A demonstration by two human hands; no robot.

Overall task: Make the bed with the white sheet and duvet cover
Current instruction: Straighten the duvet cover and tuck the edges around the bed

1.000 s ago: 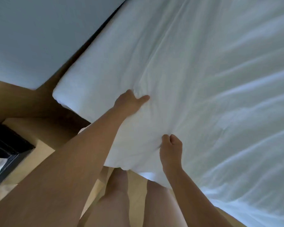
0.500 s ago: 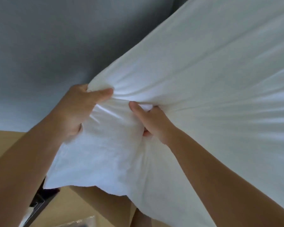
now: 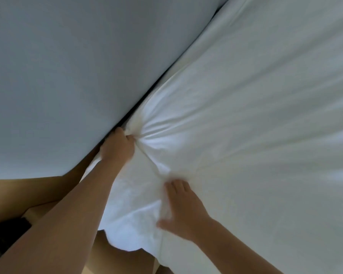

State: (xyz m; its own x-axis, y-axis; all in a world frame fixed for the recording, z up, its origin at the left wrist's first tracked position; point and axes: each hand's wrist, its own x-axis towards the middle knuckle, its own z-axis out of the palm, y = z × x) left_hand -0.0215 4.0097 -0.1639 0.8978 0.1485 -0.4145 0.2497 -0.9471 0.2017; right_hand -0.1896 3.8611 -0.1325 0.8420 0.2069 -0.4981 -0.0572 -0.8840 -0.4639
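Duvet cover (image 3: pixel 246 135) bunched in left fingers (image 3: pixel 119 133), beneath flat right fingers (image 3: pixel 175 191).

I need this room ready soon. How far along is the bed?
Done: white fabric lies spread out, though creased. In hand: left hand grips a bunched corner beside the wall; right hand presses flat. Left: settling that corner, smoothing creases.

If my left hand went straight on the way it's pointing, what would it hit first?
Most likely the grey panel: the left hand, gripping the bunched white sheet, is right beside it, though depth is unclear.
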